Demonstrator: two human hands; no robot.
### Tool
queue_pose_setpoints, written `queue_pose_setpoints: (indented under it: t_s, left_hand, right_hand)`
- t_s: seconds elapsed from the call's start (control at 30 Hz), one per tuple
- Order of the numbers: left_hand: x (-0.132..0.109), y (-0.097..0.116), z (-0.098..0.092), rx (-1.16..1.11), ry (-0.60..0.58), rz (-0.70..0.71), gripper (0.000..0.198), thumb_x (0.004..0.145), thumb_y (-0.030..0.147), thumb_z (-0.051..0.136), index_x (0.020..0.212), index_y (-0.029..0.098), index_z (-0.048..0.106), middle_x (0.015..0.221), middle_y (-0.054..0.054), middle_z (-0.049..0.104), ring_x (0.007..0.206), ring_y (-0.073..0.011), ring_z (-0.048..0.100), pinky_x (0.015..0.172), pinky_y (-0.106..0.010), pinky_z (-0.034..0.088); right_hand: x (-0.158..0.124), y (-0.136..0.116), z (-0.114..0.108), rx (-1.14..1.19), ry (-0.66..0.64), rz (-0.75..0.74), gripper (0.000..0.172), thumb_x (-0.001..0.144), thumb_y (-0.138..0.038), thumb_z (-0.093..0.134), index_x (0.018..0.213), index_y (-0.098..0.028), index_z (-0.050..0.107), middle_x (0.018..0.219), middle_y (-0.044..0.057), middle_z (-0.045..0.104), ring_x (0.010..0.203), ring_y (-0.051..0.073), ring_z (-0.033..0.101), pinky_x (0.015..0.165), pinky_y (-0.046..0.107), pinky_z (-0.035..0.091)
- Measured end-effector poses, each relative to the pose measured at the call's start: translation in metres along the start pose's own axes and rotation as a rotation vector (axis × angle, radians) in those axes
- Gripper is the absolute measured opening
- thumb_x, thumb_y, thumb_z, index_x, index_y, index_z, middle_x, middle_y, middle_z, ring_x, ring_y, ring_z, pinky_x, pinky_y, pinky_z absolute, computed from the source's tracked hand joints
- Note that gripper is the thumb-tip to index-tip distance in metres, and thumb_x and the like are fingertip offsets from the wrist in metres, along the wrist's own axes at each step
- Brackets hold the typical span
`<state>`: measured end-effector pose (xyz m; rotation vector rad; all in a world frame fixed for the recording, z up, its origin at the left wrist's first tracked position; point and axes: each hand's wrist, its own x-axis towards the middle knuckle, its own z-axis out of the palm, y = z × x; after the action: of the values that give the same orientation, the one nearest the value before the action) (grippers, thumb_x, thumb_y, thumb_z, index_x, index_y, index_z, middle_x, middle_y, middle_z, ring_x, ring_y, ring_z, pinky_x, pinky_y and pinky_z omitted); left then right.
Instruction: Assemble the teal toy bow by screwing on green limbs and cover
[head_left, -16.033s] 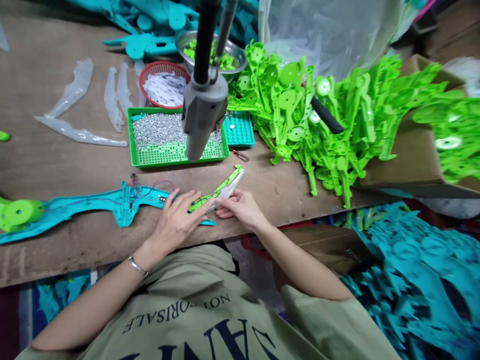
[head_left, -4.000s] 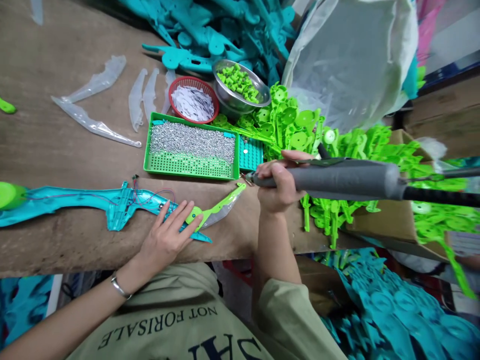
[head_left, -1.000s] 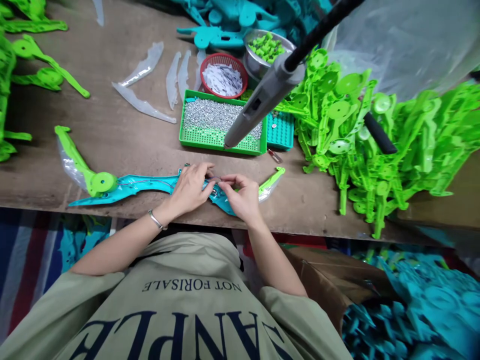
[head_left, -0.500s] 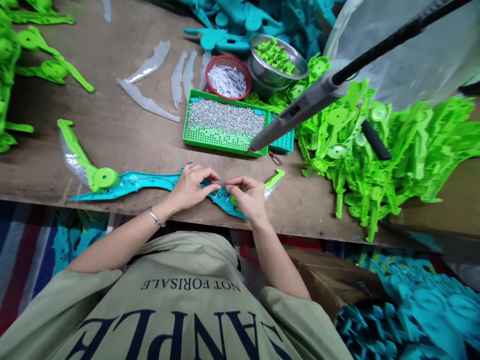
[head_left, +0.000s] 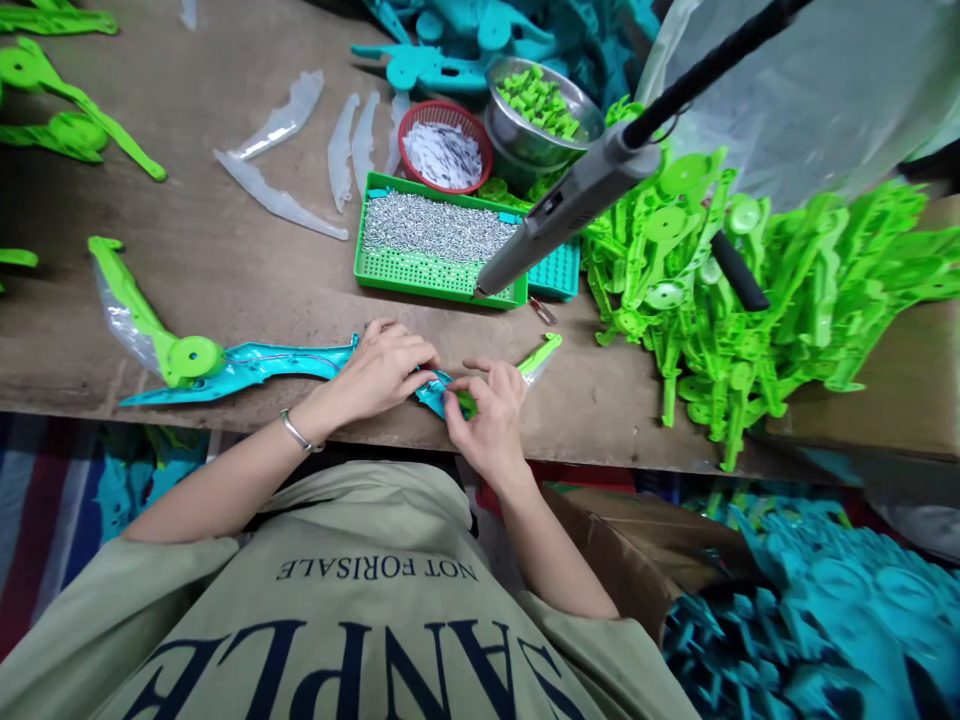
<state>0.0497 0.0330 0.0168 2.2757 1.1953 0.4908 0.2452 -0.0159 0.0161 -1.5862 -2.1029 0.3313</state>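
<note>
A blue plastic bow-shaped shell (head_left: 281,362) lies along the table's front edge, with a thin cord running in its left half. A green arm with a round hub (head_left: 193,360) and a clear blade is fitted at its left end; another green arm (head_left: 541,350) sticks out at the right. My left hand (head_left: 394,365) is curled over the shell's middle, thumb and forefinger closed on it. My right hand (head_left: 486,415) pinches at the shell's right part, its other fingers lifted. Whatever small piece sits between the right fingertips is too small to tell.
Beyond the hands stand a green tray (head_left: 427,284) of small screws, a red basket (head_left: 486,160) of white pieces and a steel bowl (head_left: 585,150) of green parts. A grey electric screwdriver (head_left: 570,205) hangs over the tray. Green parts (head_left: 750,290) pile at right.
My right hand has shifted down onto the shell's right part and its back fingers have lifted. My left hand stays over the middle. The whole view has slid slightly.
</note>
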Motion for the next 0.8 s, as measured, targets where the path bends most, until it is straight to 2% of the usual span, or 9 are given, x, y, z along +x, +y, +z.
queue_pose_setpoints:
  t_s: [0.23,0.53,0.63,0.8]
  left_hand:
    - [0.014,0.002,0.001,0.108,-0.092,0.068,0.013,0.093,0.021,0.060,0.087,0.021,0.071,0.088,-0.005,0.074,0.098,-0.0249,0.064,0.104,-0.047,0.038]
    - [0.018,-0.003,0.000,0.139,-0.143,0.175,0.016,0.095,0.019,0.057,0.088,0.021,0.071,0.085,-0.005,0.070,0.092,-0.0231,0.063,0.099,-0.043,0.038]
    - [0.022,0.001,-0.004,0.141,-0.198,0.145,0.018,0.093,0.017,0.055,0.089,0.021,0.072,0.089,-0.005,0.072,0.094,-0.0236,0.066,0.097,-0.042,0.039]
    - [0.034,0.012,-0.013,0.163,-0.348,-0.009,0.020,0.088,0.015,0.055,0.094,0.020,0.073,0.094,-0.009,0.077,0.089,-0.0250,0.070,0.080,-0.036,0.044]
  right_hand:
    - [-0.007,-0.003,0.005,-0.021,-0.017,0.011,0.009,0.088,-0.021,0.060,0.089,-0.023,0.069,0.128,0.011,0.065,0.126,0.032,0.052,0.107,0.054,0.039]
    - [-0.006,-0.003,0.015,-0.002,0.004,0.053,0.015,0.092,-0.023,0.059,0.087,-0.025,0.073,0.124,0.009,0.069,0.126,0.032,0.053,0.108,0.057,0.038]
    - [-0.006,-0.003,0.015,-0.042,0.019,0.032,0.015,0.090,-0.021,0.060,0.081,-0.024,0.072,0.123,0.009,0.070,0.126,0.033,0.053,0.108,0.056,0.038]
    - [-0.004,-0.005,0.013,-0.048,-0.050,0.039,0.015,0.088,-0.021,0.060,0.080,-0.024,0.072,0.125,0.010,0.068,0.128,0.035,0.051,0.108,0.059,0.036]
